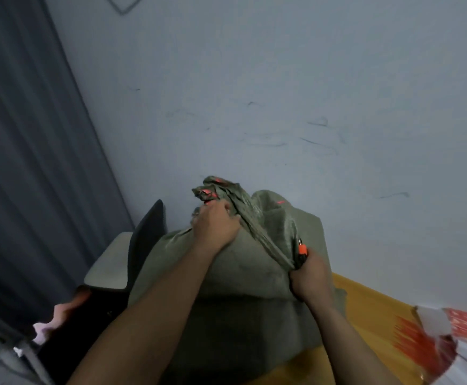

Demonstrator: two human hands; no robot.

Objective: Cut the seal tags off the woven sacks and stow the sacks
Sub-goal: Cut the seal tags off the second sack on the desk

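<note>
Clenched left hand [216, 224] and right hand [308, 276] grasp the twisted neck of a green woven sack [254, 263].
Left hand holds the bunched top; right hand holds the neck's lower end plus an orange tool [302, 249]. The sack lies on a folded green pile [240, 323].

No legible text, orange marks [209, 193] on woven sack [249, 262], perhaps lettering, too blurred

At frame centre, an olive-green woven sack [254, 270] sits on a yellow table [365, 312]. The left hand [217, 226] grips its bunched mouth, which has orange markings. The right hand [308, 276] holds an orange-handled cutting tool [302, 250] against the twisted fabric. A dark chair [143, 240] stands at left, beside a grey curtain [18, 162].
</note>
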